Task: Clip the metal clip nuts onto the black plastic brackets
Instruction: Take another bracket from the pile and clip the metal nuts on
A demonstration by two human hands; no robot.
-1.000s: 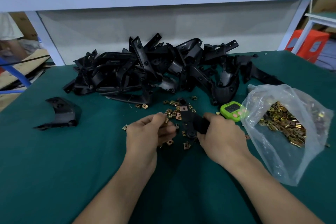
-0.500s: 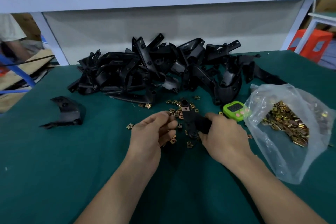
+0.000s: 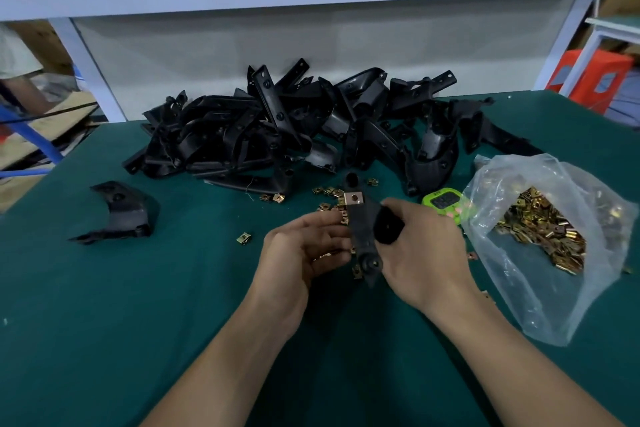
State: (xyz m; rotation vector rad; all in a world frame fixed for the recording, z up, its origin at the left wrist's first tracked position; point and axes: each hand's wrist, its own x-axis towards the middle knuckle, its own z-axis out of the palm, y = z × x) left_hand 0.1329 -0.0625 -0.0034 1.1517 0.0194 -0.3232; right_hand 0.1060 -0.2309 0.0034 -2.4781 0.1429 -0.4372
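Heap of black plastic brackets (image 3: 294,128) first: it fills the table (image 3: 104,340) beyond the fingers, and I see no clips on it, so I judge most of the job is left. Right of the fingers the clear bag (image 3: 519,288) holds plenty of metal clip nuts. Far left of them sits a lone bracket (image 3: 121,211); whether it is clipped I cannot tell. The right hand (image 3: 422,253) grips the held bracket (image 3: 363,236), fingers curled round its side. The left hand (image 3: 294,253) meets its other edge, fingers half bent; I cannot tell if they pinch a nut. Loose clip nuts (image 3: 325,191) lie scattered just beyond. One clip nut (image 3: 354,198) sits on the held bracket's far tab; its near end looks bare.
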